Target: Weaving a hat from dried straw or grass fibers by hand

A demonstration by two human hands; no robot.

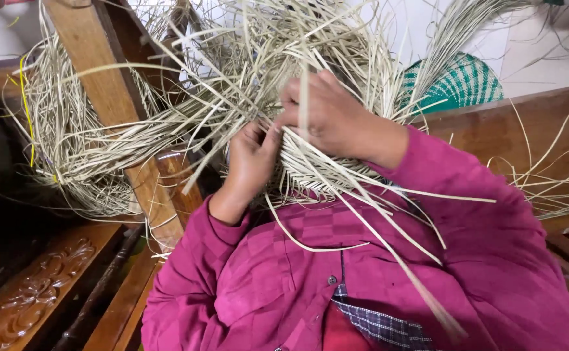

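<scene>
A half-woven piece of pale straw rests against my chest, with long loose strips fanning out from it on all sides. My left hand pinches strips at the woven edge, fingers curled shut on them. My right hand lies over the top of the weave, its fingers gripping strips right beside the left hand. Both arms wear magenta sleeves.
A slanted wooden beam crosses at the left with a bundle of straw draped round it. Carved dark wooden furniture lies at lower left. A wooden rail runs at right, a green-and-white woven item behind it.
</scene>
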